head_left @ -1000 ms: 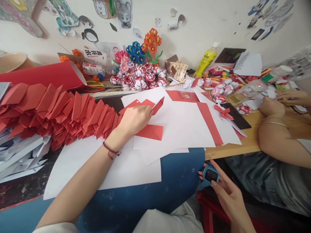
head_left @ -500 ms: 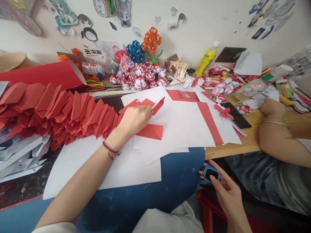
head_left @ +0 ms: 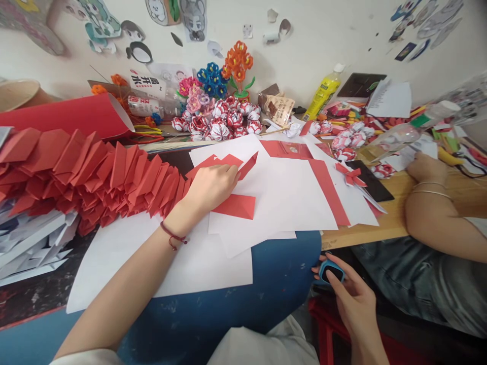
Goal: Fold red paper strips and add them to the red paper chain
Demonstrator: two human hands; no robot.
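My left hand [head_left: 212, 186], with a dark red string bracelet at the wrist, rests over the white sheets. Its fingers are pinched on a folded red paper piece [head_left: 250, 167] that sticks out past the fingertips. A flat red paper rectangle [head_left: 241, 207] lies just below that hand, and more red paper shows behind it. Low at the right, beside the table edge, my right hand [head_left: 355, 299] holds a blue smartwatch [head_left: 326, 275], with the thumb on its dark screen. To the left runs a long stack of folded red paper pieces [head_left: 87, 170].
Folded white paper pieces [head_left: 34, 243] are heaped at the left. Red-and-white paper flowers [head_left: 224, 121], a yellow bottle [head_left: 323, 94] and a clear bottle [head_left: 399, 137] stand along the back. Another person's arm [head_left: 437, 218] rests on the table at the right, above a red stool [head_left: 325, 329].
My right hand and the smartwatch have shifted very slightly. My left hand and the papers look the same.
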